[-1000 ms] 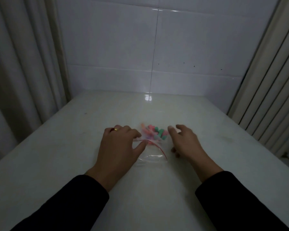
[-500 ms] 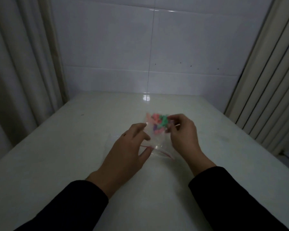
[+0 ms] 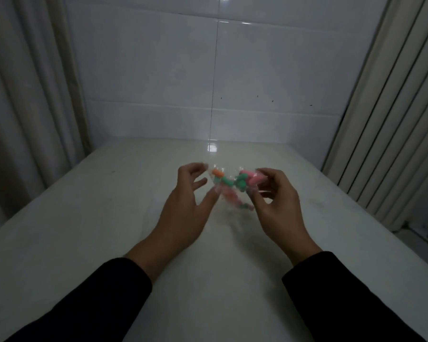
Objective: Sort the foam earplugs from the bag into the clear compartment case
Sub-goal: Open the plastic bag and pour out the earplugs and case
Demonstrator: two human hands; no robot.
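Note:
A small clear plastic bag (image 3: pixel 229 191) with several orange, green and pink foam earplugs (image 3: pixel 240 181) hangs above the white table (image 3: pixel 109 218), blurred by motion. My right hand (image 3: pixel 276 206) pinches the bag's right edge between thumb and fingertips. My left hand (image 3: pixel 187 206) holds the bag's left edge, its curled index finger at the top corner and its thumb lower down, the other fingers spread. The bag's red zip strip shows faintly at its lower end. No clear compartment case is in view.
A white tiled wall (image 3: pixel 215 82) closes off the far end of the table. Pale curtains (image 3: pixel 30 95) hang along the left side, and a ribbed beige panel (image 3: pixel 386 119) stands along the right. The room is dim.
The bag lay flat on the table under both hands. My right hand lifted it by its far end, and my left hand has come up to its left edge.

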